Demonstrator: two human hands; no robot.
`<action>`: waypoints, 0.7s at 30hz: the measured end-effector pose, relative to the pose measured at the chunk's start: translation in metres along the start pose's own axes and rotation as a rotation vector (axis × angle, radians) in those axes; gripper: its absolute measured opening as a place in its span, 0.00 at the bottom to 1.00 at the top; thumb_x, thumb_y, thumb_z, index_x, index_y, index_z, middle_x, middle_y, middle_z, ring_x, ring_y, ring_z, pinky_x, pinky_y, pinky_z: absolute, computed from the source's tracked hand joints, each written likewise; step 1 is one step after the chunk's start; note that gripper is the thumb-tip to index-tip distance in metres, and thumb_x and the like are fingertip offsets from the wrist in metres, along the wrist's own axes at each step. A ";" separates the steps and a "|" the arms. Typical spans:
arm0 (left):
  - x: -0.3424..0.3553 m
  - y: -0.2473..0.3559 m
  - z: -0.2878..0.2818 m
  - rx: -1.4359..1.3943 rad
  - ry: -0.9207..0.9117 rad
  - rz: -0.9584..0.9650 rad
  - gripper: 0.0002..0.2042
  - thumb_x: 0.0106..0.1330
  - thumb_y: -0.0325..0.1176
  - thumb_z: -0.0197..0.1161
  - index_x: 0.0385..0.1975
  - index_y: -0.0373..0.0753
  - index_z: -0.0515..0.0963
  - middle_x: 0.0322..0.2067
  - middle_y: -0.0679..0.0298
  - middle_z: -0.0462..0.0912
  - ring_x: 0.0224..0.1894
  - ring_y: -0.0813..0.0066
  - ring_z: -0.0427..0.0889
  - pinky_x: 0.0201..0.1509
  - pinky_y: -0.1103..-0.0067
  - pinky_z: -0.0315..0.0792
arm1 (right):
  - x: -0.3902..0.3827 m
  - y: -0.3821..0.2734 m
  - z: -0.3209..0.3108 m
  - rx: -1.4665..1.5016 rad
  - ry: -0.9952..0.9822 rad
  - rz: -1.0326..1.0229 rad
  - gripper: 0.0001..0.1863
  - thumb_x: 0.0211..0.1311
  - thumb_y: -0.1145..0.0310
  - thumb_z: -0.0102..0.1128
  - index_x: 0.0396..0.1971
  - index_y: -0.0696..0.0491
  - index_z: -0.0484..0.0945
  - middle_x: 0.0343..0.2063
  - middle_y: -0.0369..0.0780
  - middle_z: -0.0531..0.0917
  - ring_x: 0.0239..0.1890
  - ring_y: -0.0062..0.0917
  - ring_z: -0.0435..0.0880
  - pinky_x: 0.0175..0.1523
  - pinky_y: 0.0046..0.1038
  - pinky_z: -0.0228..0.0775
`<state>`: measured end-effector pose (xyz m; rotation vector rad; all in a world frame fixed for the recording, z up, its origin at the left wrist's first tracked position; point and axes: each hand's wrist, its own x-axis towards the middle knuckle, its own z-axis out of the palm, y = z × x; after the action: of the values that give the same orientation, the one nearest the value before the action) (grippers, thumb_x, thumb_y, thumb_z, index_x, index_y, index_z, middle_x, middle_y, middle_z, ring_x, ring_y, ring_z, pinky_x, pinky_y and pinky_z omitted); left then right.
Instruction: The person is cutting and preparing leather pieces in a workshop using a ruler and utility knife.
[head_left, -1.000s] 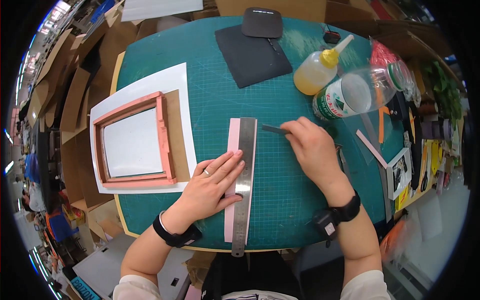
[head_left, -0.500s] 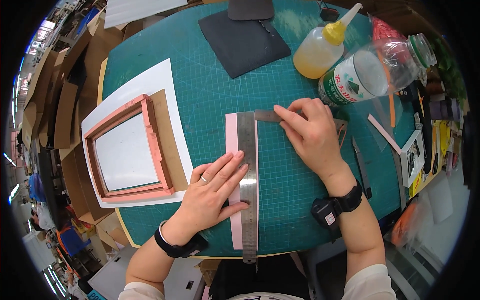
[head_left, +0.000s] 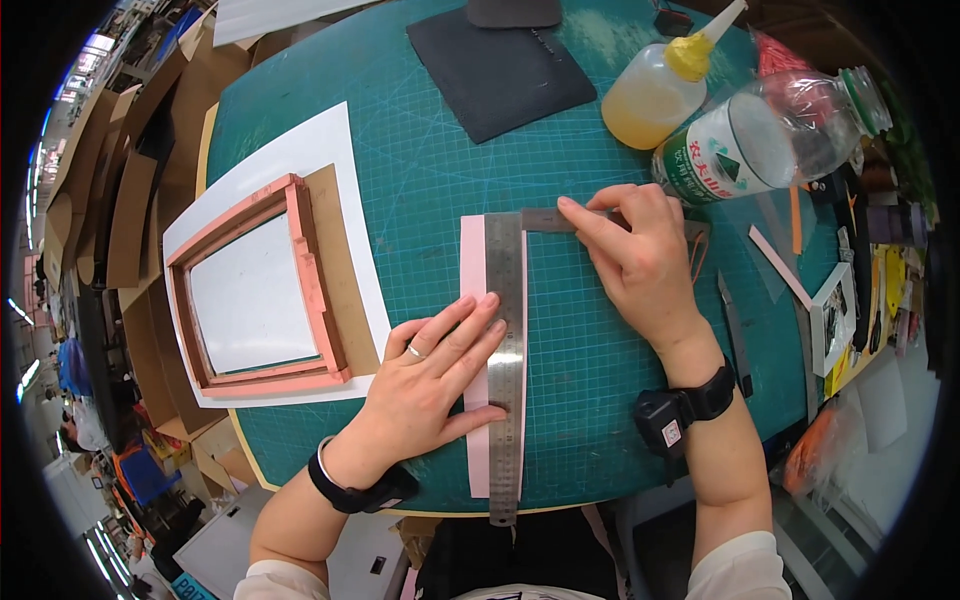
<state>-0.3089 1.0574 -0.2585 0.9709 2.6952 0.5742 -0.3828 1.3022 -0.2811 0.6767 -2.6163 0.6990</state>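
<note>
A long steel ruler (head_left: 508, 320) lies lengthwise on a pink strip (head_left: 472, 250), whose wider side shows to the ruler's left and a thin sliver to its right. My left hand (head_left: 432, 385) rests flat across both, fingers stretched out, thumb on the ruler. At the ruler's far end, a short flat metal strip (head_left: 543, 219), perhaps a small ruler, lies crosswise against its right edge. My right hand (head_left: 645, 265) grips this strip from above, index finger pressed on it; the hand covers the strip's middle.
The green cutting mat (head_left: 600, 420) carries a pinkish frame (head_left: 318, 300) on white paper at left. Black sheet (head_left: 500, 80), yellow-capped squeeze bottle (head_left: 650, 100) and clear plastic bottle (head_left: 740, 145) lie or stand at the far side. A craft knife (head_left: 735, 335) lies right of my right hand.
The whole view has shifted slightly, moving the things on the mat a little up or to the right. Both hands keep their places on the rulers; nothing is let go.
</note>
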 end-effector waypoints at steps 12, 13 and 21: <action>-0.001 -0.001 0.002 0.014 0.004 0.007 0.37 0.51 0.54 0.64 0.59 0.38 0.67 0.65 0.61 0.61 0.66 0.69 0.59 0.61 0.73 0.55 | 0.006 0.010 0.001 0.069 -0.081 -0.029 0.14 0.53 0.74 0.61 0.40 0.47 0.83 0.31 0.34 0.75 0.36 0.24 0.72 0.41 0.29 0.59; 0.000 -0.001 0.002 0.014 0.001 0.006 0.37 0.51 0.54 0.64 0.59 0.38 0.67 0.65 0.62 0.61 0.66 0.69 0.59 0.61 0.73 0.55 | 0.006 0.009 0.001 0.081 -0.073 -0.008 0.13 0.52 0.74 0.62 0.40 0.47 0.83 0.31 0.34 0.75 0.36 0.24 0.72 0.41 0.29 0.59; 0.000 -0.001 0.002 0.030 -0.009 0.005 0.36 0.52 0.54 0.64 0.59 0.39 0.67 0.65 0.62 0.61 0.67 0.70 0.58 0.61 0.73 0.55 | 0.003 0.006 0.003 0.069 -0.043 0.014 0.13 0.51 0.74 0.63 0.39 0.48 0.83 0.31 0.34 0.76 0.35 0.24 0.72 0.39 0.28 0.60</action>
<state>-0.3088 1.0571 -0.2608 0.9855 2.7018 0.5313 -0.3894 1.3042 -0.2844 0.7007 -2.6487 0.7907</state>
